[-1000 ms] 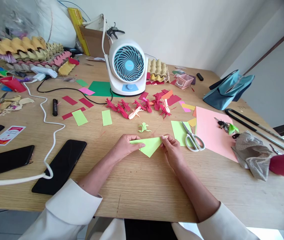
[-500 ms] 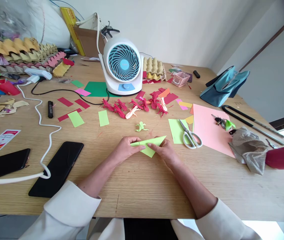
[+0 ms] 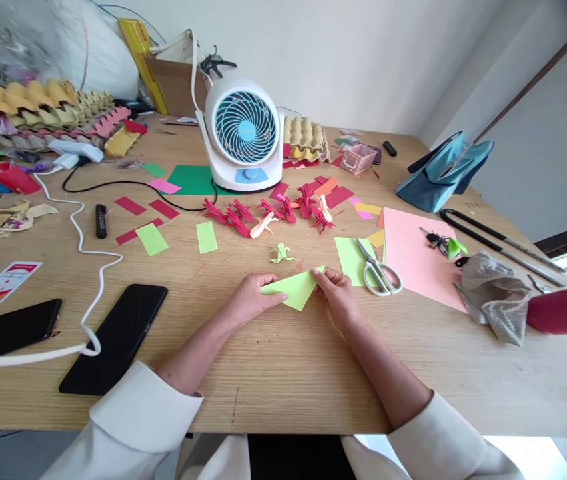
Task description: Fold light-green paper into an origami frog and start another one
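Observation:
A light green paper (image 3: 294, 291), folded to a triangle with its point toward me, is held just above the table. My left hand (image 3: 254, 297) pinches its left corner between thumb and fingers. At the upper right corner, my right hand (image 3: 336, 293) grips it the same way. Just beyond the paper sits a small green folded frog (image 3: 280, 253). Several red folded figures (image 3: 238, 217) and a pale pink one (image 3: 263, 225) lie farther back. White-handled scissors (image 3: 379, 272) rest partly on a green sheet (image 3: 347, 260) to the right.
A white fan (image 3: 246, 133) stands at the back. Dark phones (image 3: 113, 340) and a white cable (image 3: 100, 280) lie left. On the right are a pink sheet (image 3: 413, 257), keys (image 3: 437, 241), a crumpled cloth (image 3: 496, 293), a blue bag (image 3: 438, 177) and a dark red object (image 3: 566, 310).
My right hand has shifted to the paper's upper right corner, its thumb no longer across the middle. More of the triangular face now shows. My left hand has barely moved.

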`<state>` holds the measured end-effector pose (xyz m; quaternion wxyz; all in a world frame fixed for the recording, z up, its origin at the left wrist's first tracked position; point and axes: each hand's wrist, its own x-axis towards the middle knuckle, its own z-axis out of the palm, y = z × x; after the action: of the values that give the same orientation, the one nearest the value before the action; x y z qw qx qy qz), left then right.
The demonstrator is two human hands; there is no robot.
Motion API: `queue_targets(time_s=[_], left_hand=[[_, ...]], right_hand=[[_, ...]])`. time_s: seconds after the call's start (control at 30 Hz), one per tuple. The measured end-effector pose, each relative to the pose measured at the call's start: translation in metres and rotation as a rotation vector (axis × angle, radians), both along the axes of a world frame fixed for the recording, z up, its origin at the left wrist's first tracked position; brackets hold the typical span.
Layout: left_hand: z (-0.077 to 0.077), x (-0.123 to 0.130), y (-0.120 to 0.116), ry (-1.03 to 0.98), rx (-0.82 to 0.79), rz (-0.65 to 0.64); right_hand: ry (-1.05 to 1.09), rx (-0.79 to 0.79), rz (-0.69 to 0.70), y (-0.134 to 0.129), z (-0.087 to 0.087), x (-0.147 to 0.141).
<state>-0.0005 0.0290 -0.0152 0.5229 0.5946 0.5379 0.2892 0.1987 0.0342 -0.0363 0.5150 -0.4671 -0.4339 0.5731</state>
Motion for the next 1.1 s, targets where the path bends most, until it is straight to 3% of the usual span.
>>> queue_targets(time_s=[0.17, 0.4, 0.63, 0.77, 1.0, 1.1], left_hand=[[-0.003, -0.001, 0.002, -0.125, -0.067, 0.052], [0.001, 0.001, 0.000, -0.333, -0.086, 0.126], [0.000, -0.002, 0.003, -0.151, 0.094, 0.034], [0.000, -0.004, 0.005, -0.149, 0.153, -0.001], [0.006, -0.007, 0.002, 0.005, 0.199, -0.093], [0.006, -0.010, 0.003, -0.085, 0.164, -0.006]], right_hand=[[0.027, 0.035, -0.068, 0.001, 0.005, 0.000], [0.004, 0.115, 0.202, -0.009, 0.005, -0.017], [-0.119, 0.138, 0.236, -0.010, -0.002, -0.015], [-0.136, 0.128, 0.297, -0.012, 0.002, -0.015], [0.009, 0.045, 0.148, -0.011, 0.007, -0.013], [0.019, 0.029, 0.140, -0.011, 0.009, -0.012]])
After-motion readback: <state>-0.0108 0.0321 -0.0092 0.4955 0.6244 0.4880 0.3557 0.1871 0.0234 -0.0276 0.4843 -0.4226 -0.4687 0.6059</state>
